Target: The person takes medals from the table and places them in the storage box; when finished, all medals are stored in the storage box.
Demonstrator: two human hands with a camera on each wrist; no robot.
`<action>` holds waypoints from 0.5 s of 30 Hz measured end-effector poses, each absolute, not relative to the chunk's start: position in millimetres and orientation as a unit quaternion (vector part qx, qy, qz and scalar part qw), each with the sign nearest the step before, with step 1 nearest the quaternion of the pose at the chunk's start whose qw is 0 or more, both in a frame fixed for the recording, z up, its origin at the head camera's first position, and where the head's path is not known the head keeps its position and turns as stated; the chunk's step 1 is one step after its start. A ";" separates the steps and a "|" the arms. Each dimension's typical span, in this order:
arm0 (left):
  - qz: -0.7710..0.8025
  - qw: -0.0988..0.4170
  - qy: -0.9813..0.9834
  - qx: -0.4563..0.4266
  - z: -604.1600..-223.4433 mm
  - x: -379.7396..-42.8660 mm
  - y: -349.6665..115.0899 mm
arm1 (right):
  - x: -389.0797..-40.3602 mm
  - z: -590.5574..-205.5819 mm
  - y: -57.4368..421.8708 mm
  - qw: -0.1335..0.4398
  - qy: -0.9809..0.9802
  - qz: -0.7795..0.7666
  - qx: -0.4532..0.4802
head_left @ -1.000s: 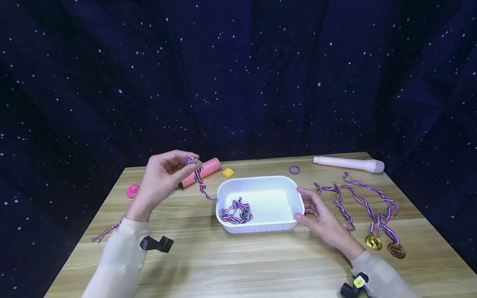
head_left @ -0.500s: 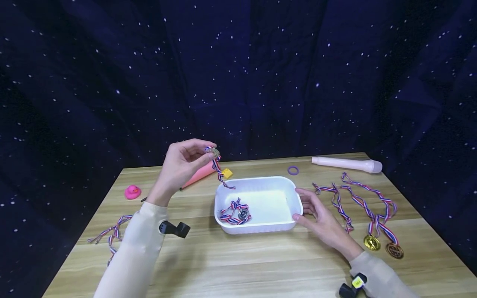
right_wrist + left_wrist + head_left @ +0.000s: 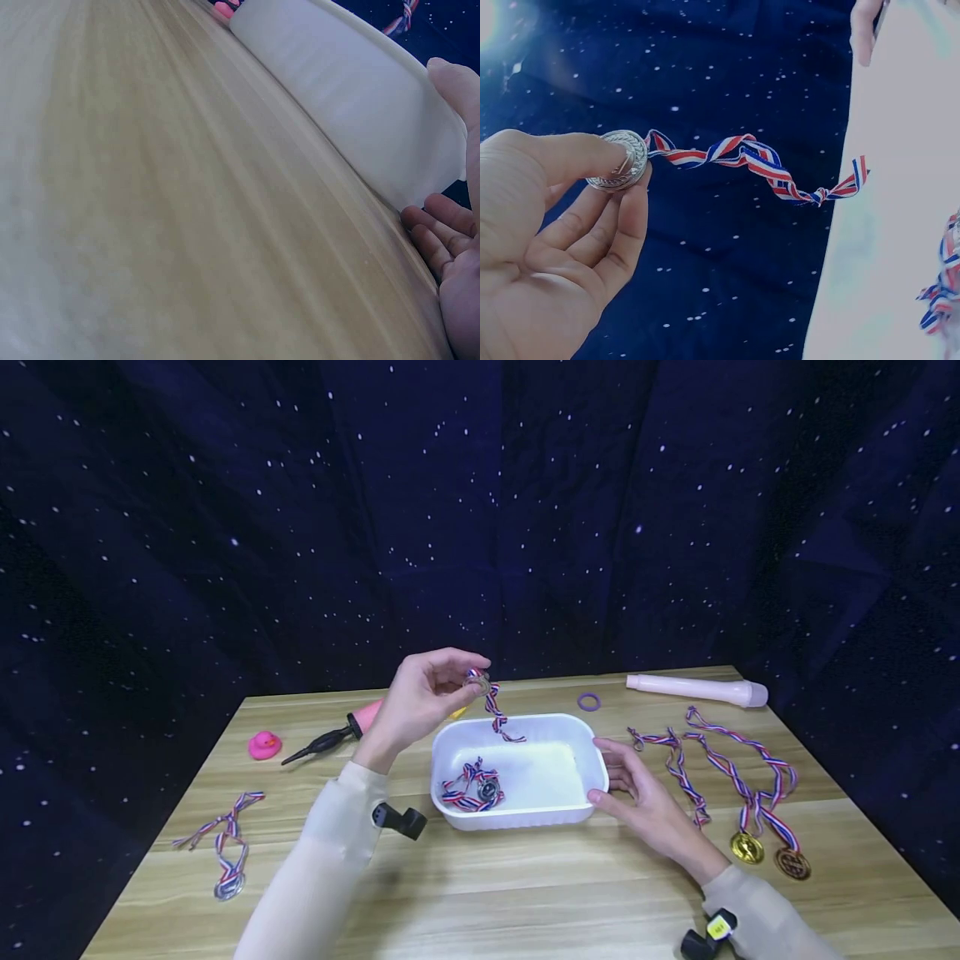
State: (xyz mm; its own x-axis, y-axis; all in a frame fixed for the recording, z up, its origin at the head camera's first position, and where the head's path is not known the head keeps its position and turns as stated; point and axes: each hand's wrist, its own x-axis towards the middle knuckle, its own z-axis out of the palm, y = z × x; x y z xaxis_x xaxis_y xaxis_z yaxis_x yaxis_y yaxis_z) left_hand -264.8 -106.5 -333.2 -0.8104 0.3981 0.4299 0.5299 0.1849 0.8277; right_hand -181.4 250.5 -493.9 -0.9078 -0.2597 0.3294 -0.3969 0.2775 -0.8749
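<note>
Medal (image 3: 635, 159) in left hand (image 3: 423, 697), tub (image 3: 540, 777) in right hand (image 3: 651, 806)

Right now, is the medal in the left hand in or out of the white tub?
Out: the left hand pinches the medal higher than the white tub, with its striped ribbon hanging down.

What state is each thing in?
Tub: upright
Held medal: raised, ribbon twisted
Left grip: pinching held medal
Right grip: holding tub's end
Tub medal: lying inside
Left medal: flat
Gold medal: flat
Bronze medal: flat
Pump: lying
Microphone: lying
Duck: upright
Ring: flat
Block: mostly hidden
</note>
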 end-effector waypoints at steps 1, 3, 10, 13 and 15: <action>-0.562 0.057 -0.768 -0.302 -335.1 -264.4 -103.4 | -181.5 -493.8 250.5 0.061 -0.797 0.564 0.206; -0.560 0.053 -0.770 -0.300 -339.3 -264.1 -98.2 | -181.6 -493.2 250.4 0.062 -0.797 0.563 0.207; -0.542 0.025 -0.789 -0.290 -360.4 -261.5 -87.7 | -181.8 -492.0 251.1 0.064 -0.796 0.564 0.210; -0.539 -0.001 -0.794 -0.281 -372.6 -259.5 -86.3 | -182.0 -493.4 251.1 0.063 -0.796 0.565 0.211; -0.539 -0.018 -0.795 -0.277 -380.3 -258.1 -84.9 | -181.6 -494.3 251.2 0.063 -0.795 0.566 0.209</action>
State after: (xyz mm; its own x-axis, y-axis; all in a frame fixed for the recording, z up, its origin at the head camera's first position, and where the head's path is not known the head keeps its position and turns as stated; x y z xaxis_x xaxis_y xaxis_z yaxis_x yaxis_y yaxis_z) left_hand -258.1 -84.9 -380.3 -0.8455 0.4602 0.2707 0.4215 0.2643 0.8674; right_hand -181.6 251.2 -494.3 -0.9049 -0.2615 0.3359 -0.4031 0.2725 -0.8736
